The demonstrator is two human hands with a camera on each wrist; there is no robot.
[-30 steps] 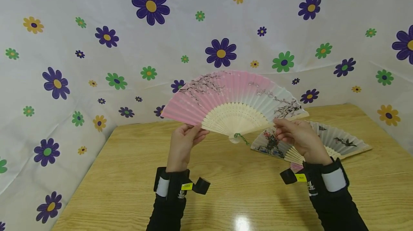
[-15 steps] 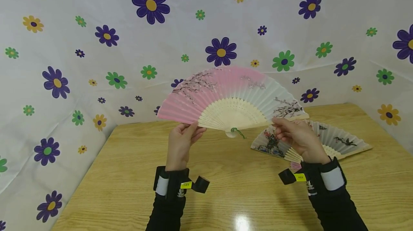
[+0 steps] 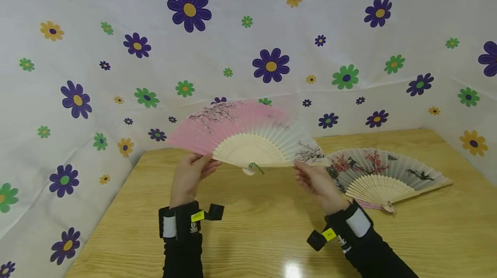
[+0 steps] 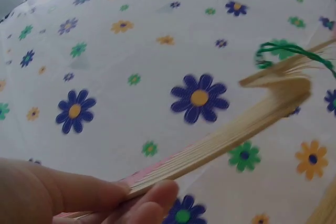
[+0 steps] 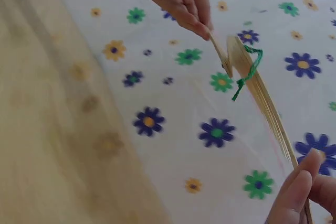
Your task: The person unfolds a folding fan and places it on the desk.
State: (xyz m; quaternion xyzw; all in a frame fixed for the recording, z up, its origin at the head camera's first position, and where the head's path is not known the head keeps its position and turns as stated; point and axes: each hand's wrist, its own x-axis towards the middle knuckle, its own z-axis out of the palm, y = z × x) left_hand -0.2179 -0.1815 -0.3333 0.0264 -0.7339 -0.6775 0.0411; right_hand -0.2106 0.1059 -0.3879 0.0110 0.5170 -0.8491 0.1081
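Note:
A spread folding fan (image 3: 240,116), pink at the left and pale at the right with printed blossom branches, is held up above the table. My left hand (image 3: 190,176) pinches its left outer rib between thumb and fingers. On the opposite side my right hand (image 3: 320,183) pinches the right outer rib. A green cord (image 3: 255,165) hangs at the fan's pivot; the cord (image 4: 294,51) shows in the left wrist view too. In the right wrist view the fan's ribs (image 5: 265,106) appear edge-on, with both hands gripping it.
A second open folding fan (image 3: 378,178), white with red blossoms and birds, lies on the wooden table (image 3: 248,235) at the right, a pink tassel (image 3: 366,204) beside its pivot. Behind the table hangs a white cloth (image 3: 229,32) printed with flowers.
Both hands have carried the pink fan leftward and slightly down. The second fan at the right is now much less covered. The head view has shifted slightly.

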